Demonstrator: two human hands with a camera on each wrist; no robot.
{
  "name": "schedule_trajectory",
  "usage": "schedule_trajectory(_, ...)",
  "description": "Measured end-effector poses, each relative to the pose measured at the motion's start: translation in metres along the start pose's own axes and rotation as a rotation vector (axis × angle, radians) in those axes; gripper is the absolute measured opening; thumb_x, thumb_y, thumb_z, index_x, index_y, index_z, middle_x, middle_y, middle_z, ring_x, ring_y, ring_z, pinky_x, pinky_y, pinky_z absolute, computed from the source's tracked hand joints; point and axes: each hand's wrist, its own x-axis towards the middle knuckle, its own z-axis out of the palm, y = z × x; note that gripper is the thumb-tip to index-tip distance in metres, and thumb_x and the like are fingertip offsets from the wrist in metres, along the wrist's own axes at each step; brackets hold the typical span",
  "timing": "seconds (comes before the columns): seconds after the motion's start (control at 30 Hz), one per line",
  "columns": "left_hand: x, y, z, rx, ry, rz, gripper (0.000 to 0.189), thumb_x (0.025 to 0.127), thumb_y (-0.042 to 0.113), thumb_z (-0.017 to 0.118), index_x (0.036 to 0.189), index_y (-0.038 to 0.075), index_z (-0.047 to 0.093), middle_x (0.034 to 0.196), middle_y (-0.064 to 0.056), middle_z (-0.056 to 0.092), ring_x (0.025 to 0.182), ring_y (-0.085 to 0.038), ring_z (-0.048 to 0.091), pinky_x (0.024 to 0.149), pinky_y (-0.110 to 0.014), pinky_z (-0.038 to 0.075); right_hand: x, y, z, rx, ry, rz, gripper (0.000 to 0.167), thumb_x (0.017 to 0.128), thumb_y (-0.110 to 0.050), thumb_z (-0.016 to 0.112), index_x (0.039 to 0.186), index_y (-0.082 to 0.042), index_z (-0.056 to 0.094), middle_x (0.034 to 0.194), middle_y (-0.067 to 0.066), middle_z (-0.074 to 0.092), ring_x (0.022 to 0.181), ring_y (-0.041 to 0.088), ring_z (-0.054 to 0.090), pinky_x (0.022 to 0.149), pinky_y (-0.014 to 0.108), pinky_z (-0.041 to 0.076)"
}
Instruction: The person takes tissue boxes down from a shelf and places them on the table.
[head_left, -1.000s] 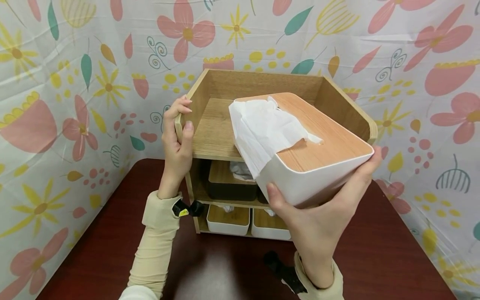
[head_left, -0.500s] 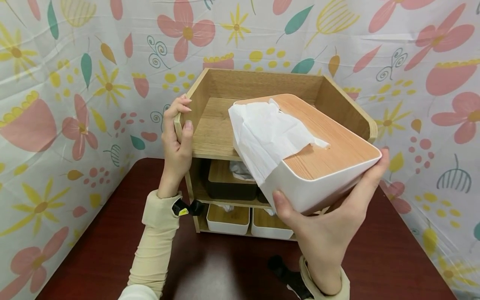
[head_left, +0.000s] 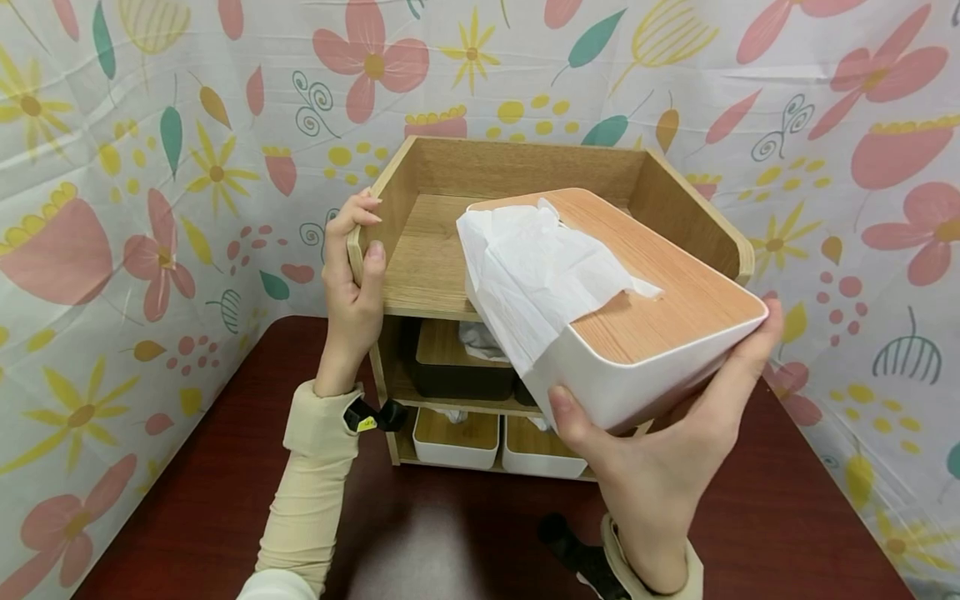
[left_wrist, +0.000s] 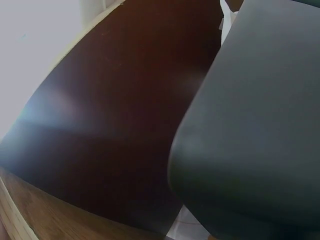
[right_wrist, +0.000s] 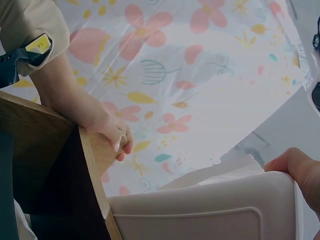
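Note:
My right hand [head_left: 667, 467] grips a white tissue box [head_left: 637, 392] by its near right end, thumb on the front and a finger at the far corner. The box is tilted above the front of a wooden desktop shelf [head_left: 435, 250]. Its wood-look lid [head_left: 660, 283] faces up, with a white tissue [head_left: 540, 258] draped over the left side. In the right wrist view, the pale underside of the box shows beside the shelf. My left hand [head_left: 356, 283] holds the shelf's left side panel at its front edge, the thumb inside.
On the middle shelf stands a dark tissue box [head_left: 465, 379]; a large dark grey surface [left_wrist: 250, 125] fills much of the left wrist view. Two white boxes with wood lids, one the left white box [head_left: 456, 450], sit below. A flowered curtain [head_left: 150, 208] surrounds the dark red table [head_left: 210, 467].
My right hand has shifted slightly right and down with the tissue box, mostly in the first half second. The left hand stays on the shelf panel.

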Motion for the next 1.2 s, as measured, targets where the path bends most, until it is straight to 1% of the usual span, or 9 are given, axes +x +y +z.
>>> schedule_trajectory(0.1,0.001,0.0,0.0,0.004,-0.004,0.003,0.03,0.09,0.013,0.041,0.11,-0.009,0.045,0.125,-0.027,0.049,0.138,-0.035,0.038,0.119,-0.045,0.025,0.001,0.0,0.001,0.024,0.009,-0.001,0.127,0.048,-0.027,0.088,0.146,0.012,0.019,0.146,0.017,0.039,0.134,0.029,0.038,0.117,0.04,0.025)
schedule_trajectory(0.2,0.001,0.0,0.0,0.006,-0.004,-0.007,0.03,0.09,0.014,0.041,0.11,-0.009,0.045,0.125,-0.026,0.049,0.139,-0.033,0.037,0.119,-0.045,0.025,0.002,-0.001,0.002,0.048,0.013,0.005,0.127,0.047,-0.026,0.089,0.146,0.012,0.019,0.144,0.017,0.04,0.133,0.029,0.039,0.116,0.04,0.027)
schedule_trajectory(0.3,0.001,0.0,0.0,0.003,-0.001,-0.014,0.03,0.09,0.013,0.041,0.11,-0.009,0.044,0.125,-0.027,0.049,0.139,-0.032,0.037,0.119,-0.044,0.025,0.001,0.0,0.0,0.053,0.005,0.005,0.127,0.046,-0.022,0.089,0.147,0.01,0.02,0.144,0.017,0.04,0.133,0.03,0.038,0.116,0.041,0.027)
schedule_trajectory(0.57,0.003,-0.001,0.001,-0.001,0.007,-0.013,0.03,0.09,0.013,0.041,0.11,-0.01,0.045,0.125,-0.027,0.049,0.138,-0.031,0.038,0.119,-0.045,0.027,0.0,0.002,-0.005,-0.008,-0.017,-0.034,0.126,0.041,-0.014,0.088,0.147,0.006,0.024,0.142,0.018,0.043,0.131,0.032,0.04,0.115,0.043,0.027)
schedule_trajectory(0.73,0.004,-0.002,0.001,-0.001,0.014,-0.014,0.03,0.089,0.012,0.041,0.109,-0.01,0.045,0.124,-0.028,0.049,0.138,-0.031,0.039,0.118,-0.045,0.027,0.0,0.002,-0.007,-0.043,-0.033,-0.05,0.127,0.038,-0.01,0.087,0.148,0.003,0.024,0.144,0.019,0.04,0.133,0.032,0.039,0.116,0.043,0.026)
schedule_trajectory(1.0,0.002,0.0,0.0,0.0,0.018,-0.015,0.03,0.089,0.012,0.041,0.109,-0.009,0.046,0.123,-0.027,0.05,0.137,-0.032,0.04,0.118,-0.044,0.028,-0.002,0.0,-0.008,-0.001,-0.041,-0.017,0.127,0.037,-0.002,0.086,0.149,0.001,0.024,0.143,0.02,0.041,0.132,0.034,0.039,0.115,0.044,0.027)
schedule_trajectory(1.2,0.001,0.0,-0.001,-0.002,0.013,-0.021,0.03,0.089,0.013,0.041,0.11,-0.009,0.045,0.124,-0.026,0.05,0.138,-0.029,0.039,0.118,-0.044,0.028,-0.001,-0.004,-0.009,0.041,-0.043,0.01,0.126,0.034,0.003,0.083,0.147,0.001,0.027,0.139,0.022,0.043,0.129,0.037,0.04,0.113,0.044,0.03)
